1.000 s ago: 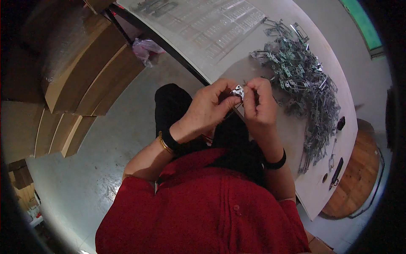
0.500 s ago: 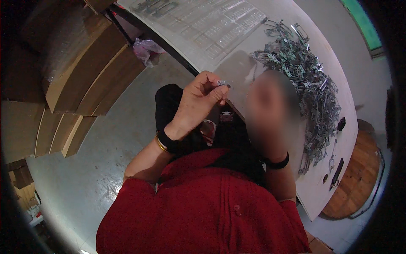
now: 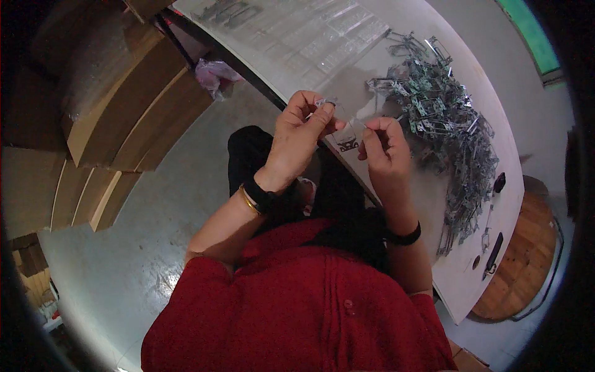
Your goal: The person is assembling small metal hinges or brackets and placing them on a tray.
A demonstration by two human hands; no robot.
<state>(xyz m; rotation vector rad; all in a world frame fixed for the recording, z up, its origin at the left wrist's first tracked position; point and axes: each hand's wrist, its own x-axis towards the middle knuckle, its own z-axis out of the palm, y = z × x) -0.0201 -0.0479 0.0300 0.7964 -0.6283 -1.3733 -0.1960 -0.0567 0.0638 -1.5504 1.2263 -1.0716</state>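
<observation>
Two hands are at the worktop's (image 3: 462,282) edge: the left hand (image 3: 296,137) pinches a metal clip (image 3: 325,101); the right hand (image 3: 387,147), at its three o'clock, is narrowed, its hold unclear. A metal heap (image 3: 443,118) lies at two o'clock.

Parts heap (image 3: 446,115) on table (image 3: 462,273), right — boxes (image 3: 133,115) stacked left — floor (image 3: 180,186) between.

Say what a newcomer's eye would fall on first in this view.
Probably the tangled heap of metal parts on the right of the pale table. The red shirt filling the lower middle would likely come next; above it, the left hand pinches a small metal piece, with the right hand nearby.
</observation>
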